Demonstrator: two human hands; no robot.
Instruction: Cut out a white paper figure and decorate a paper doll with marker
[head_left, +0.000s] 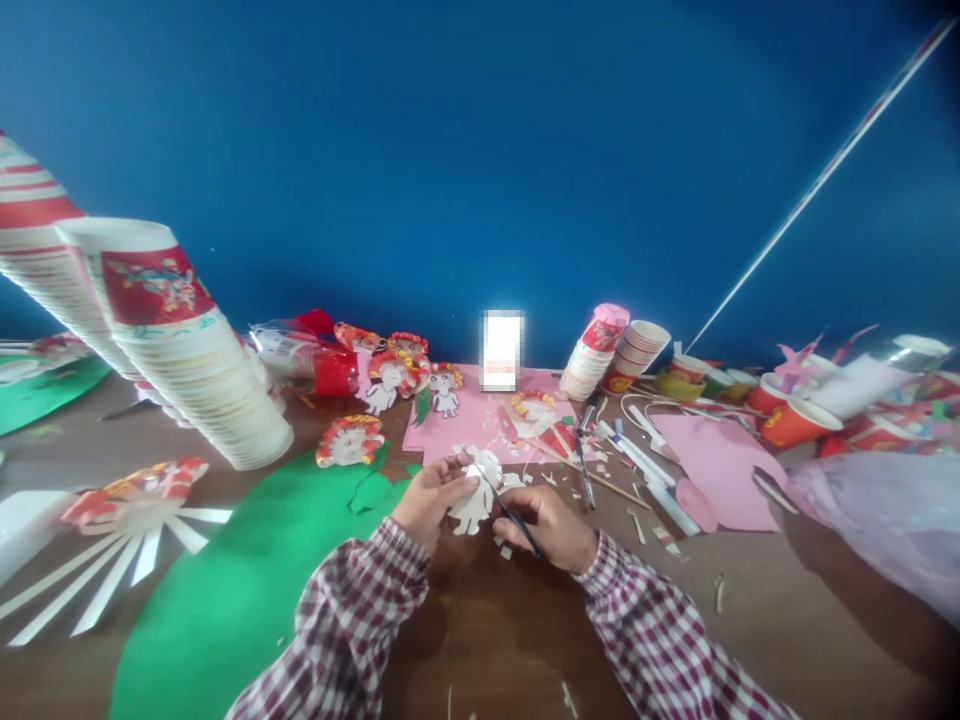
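Note:
My left hand pinches a small white paper figure by its left edge, with fingers and thumb closed on it. The figure has a round head, arms and two short legs, and is held up above the brown table. My right hand is closed around a slim black pen, which slants up and left across the figure. Whether its tip touches the paper is too small to tell. Finished-looking paper figures with red and yellow trim lie beyond my left hand.
Tall paper cup stacks lean at the left, beside a green sheet. Pink sheets with paper scraps lie ahead. More stacked cups, loose pens and a plastic bag are at the right. A blue panel stands behind.

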